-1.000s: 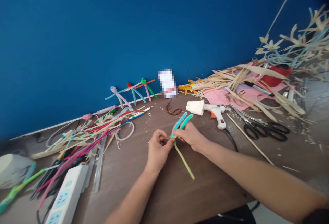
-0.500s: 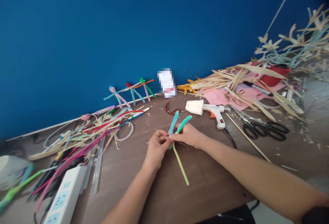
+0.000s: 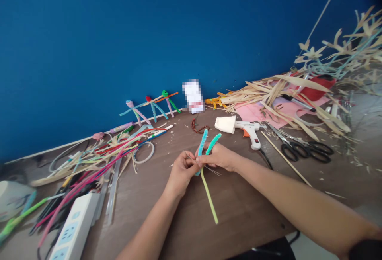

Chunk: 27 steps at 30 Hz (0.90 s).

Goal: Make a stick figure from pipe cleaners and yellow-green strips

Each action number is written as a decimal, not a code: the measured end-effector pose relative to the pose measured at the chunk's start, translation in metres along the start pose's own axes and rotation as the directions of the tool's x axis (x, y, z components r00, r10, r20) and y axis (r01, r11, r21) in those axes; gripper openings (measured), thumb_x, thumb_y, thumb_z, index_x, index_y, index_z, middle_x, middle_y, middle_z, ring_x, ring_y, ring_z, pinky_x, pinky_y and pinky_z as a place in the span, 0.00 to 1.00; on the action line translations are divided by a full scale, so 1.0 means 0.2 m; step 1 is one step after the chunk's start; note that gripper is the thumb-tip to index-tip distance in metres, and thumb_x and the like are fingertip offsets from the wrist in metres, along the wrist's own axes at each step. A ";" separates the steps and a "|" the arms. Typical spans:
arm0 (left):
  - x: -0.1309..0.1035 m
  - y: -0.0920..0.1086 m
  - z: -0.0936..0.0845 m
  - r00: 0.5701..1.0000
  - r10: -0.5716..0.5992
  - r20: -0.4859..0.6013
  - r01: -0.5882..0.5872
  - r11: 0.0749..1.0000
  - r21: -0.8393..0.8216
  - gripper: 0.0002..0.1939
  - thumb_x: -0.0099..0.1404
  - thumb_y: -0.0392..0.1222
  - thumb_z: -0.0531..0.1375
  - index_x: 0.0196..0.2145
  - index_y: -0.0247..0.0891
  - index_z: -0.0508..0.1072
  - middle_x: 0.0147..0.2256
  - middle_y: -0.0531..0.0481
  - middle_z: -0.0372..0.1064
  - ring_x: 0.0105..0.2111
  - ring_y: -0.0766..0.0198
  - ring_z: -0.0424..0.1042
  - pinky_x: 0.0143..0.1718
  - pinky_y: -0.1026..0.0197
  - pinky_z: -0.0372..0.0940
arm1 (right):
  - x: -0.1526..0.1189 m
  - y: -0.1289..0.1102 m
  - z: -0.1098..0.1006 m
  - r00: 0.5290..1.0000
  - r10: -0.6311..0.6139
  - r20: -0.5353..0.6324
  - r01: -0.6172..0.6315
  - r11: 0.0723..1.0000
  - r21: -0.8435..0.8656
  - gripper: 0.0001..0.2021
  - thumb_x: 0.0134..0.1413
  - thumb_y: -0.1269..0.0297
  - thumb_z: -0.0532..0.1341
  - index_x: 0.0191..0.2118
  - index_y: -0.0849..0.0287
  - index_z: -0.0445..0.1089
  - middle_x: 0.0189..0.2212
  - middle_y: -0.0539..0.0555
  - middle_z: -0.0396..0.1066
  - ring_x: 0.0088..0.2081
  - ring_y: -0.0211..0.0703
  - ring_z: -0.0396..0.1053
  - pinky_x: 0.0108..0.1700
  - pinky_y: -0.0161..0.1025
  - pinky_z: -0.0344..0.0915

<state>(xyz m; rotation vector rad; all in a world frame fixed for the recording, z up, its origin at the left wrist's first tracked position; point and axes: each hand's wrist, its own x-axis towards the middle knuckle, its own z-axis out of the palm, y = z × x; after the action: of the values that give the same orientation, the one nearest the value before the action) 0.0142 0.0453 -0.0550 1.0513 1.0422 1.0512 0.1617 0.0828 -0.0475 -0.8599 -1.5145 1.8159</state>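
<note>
In the middle of the table my left hand (image 3: 182, 172) and my right hand (image 3: 222, 157) meet, thumbs and fingertips pinched together around several pipe cleaners. A light blue pipe cleaner (image 3: 203, 140) rises between the two hands. Beside it a teal pipe cleaner (image 3: 213, 144) sticks up and leans right, out of my right hand's grip. Below the fingers a yellow-green pipe cleaner (image 3: 209, 198) hangs toward the table's front. Thin bare wires (image 3: 213, 170) poke out under my right hand. Where the pieces join is hidden by my fingers.
A white hot glue gun (image 3: 252, 130) and black-handled scissors (image 3: 298, 148) lie to the right, near a thin stick (image 3: 286, 159). Pipe cleaner figures (image 3: 152, 106) lean on the blue wall. At left are a power strip (image 3: 76, 226) and a heap of pipe cleaners (image 3: 110, 152).
Both hands stay almost in place, still pinched. The yellow-green pipe cleaner's free end sits slightly lower, and the thin wires show more plainly under my right hand.
</note>
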 end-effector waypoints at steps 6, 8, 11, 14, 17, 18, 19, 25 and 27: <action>0.00 0.04 -0.01 0.990 -0.106 0.093 0.118 0.984 -0.135 0.14 0.46 0.36 0.64 0.28 0.36 0.61 0.20 0.54 0.67 0.22 0.70 0.65 0.26 0.68 0.55 | -0.01 -0.02 -0.04 0.985 -0.010 0.173 -0.022 0.982 0.186 0.16 0.40 0.66 0.63 0.39 0.63 0.65 0.20 0.46 0.64 0.17 0.26 0.53 0.17 0.27 0.49; 0.01 0.06 -0.03 0.970 -0.176 0.167 0.204 0.965 -0.166 0.14 0.45 0.35 0.64 0.28 0.35 0.64 0.22 0.52 0.68 0.22 0.70 0.65 0.25 0.68 0.55 | -0.02 -0.03 -0.06 0.961 -0.042 0.272 -0.032 0.964 0.262 0.18 0.41 0.66 0.62 0.42 0.63 0.64 0.22 0.47 0.64 0.17 0.26 0.55 0.18 0.27 0.51; 0.01 0.06 -0.05 0.942 -0.235 0.239 0.283 0.939 -0.193 0.15 0.43 0.35 0.65 0.30 0.35 0.66 0.24 0.52 0.68 0.22 0.70 0.66 0.24 0.69 0.55 | -0.02 -0.03 -0.09 0.932 -0.070 0.355 -0.058 0.940 0.336 0.20 0.41 0.63 0.62 0.43 0.64 0.64 0.19 0.46 0.62 0.16 0.27 0.55 0.18 0.29 0.51; 0.00 0.05 -0.06 0.938 -0.237 0.252 0.292 0.933 -0.212 0.15 0.43 0.34 0.65 0.29 0.35 0.65 0.22 0.53 0.67 0.23 0.69 0.68 0.22 0.70 0.54 | -0.02 -0.02 -0.11 0.936 -0.094 0.338 -0.060 0.906 0.418 0.21 0.42 0.58 0.62 0.43 0.65 0.64 0.16 0.44 0.58 0.15 0.26 0.52 0.18 0.28 0.47; 0.00 0.04 -0.07 0.943 -0.220 0.250 0.276 0.936 -0.220 0.14 0.44 0.33 0.65 0.29 0.35 0.64 0.21 0.53 0.66 0.23 0.69 0.68 0.22 0.70 0.54 | -0.01 -0.02 -0.12 0.949 -0.117 0.291 -0.034 0.885 0.465 0.24 0.40 0.53 0.62 0.43 0.63 0.64 0.15 0.42 0.54 0.15 0.25 0.49 0.18 0.28 0.45; 0.00 0.04 -0.07 0.944 -0.217 0.250 0.274 0.936 -0.220 0.14 0.44 0.32 0.65 0.29 0.35 0.64 0.20 0.54 0.66 0.23 0.69 0.68 0.22 0.70 0.54 | -0.01 -0.02 -0.12 0.953 -0.126 0.275 -0.018 0.883 0.469 0.26 0.39 0.52 0.62 0.44 0.62 0.63 0.15 0.41 0.53 0.14 0.25 0.47 0.18 0.28 0.45; 0.01 0.04 -0.07 0.945 -0.216 0.246 0.272 0.936 -0.223 0.14 0.44 0.32 0.65 0.28 0.35 0.64 0.20 0.54 0.66 0.23 0.69 0.68 0.23 0.70 0.55 | -0.01 -0.03 -0.12 0.958 -0.138 0.250 0.004 0.882 0.472 0.27 0.37 0.52 0.63 0.44 0.61 0.62 0.15 0.41 0.54 0.14 0.25 0.46 0.17 0.28 0.44; 0.03 0.04 -0.08 0.976 -0.184 0.112 0.213 0.905 -0.369 0.14 0.44 0.33 0.65 0.28 0.35 0.63 0.21 0.54 0.67 0.22 0.71 0.66 0.22 0.71 0.56 | 0.01 -0.05 -0.12 0.979 -0.200 -0.048 0.197 0.842 0.502 0.24 0.37 0.54 0.63 0.43 0.53 0.60 0.25 0.45 0.61 0.19 0.28 0.54 0.18 0.28 0.52; 0.04 0.03 -0.08 0.972 -0.200 0.121 0.231 0.895 -0.382 0.14 0.45 0.33 0.64 0.29 0.35 0.64 0.22 0.52 0.68 0.20 0.72 0.65 0.21 0.71 0.56 | 0.02 -0.05 -0.12 0.979 -0.192 -0.068 0.201 0.843 0.498 0.19 0.40 0.55 0.61 0.40 0.55 0.62 0.30 0.49 0.63 0.22 0.31 0.58 0.19 0.29 0.55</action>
<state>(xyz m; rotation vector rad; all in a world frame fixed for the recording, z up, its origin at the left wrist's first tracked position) -0.0019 0.0562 -0.0525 0.6274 0.8161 0.9769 0.1786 0.1006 -0.0404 -0.4414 -0.9915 1.9104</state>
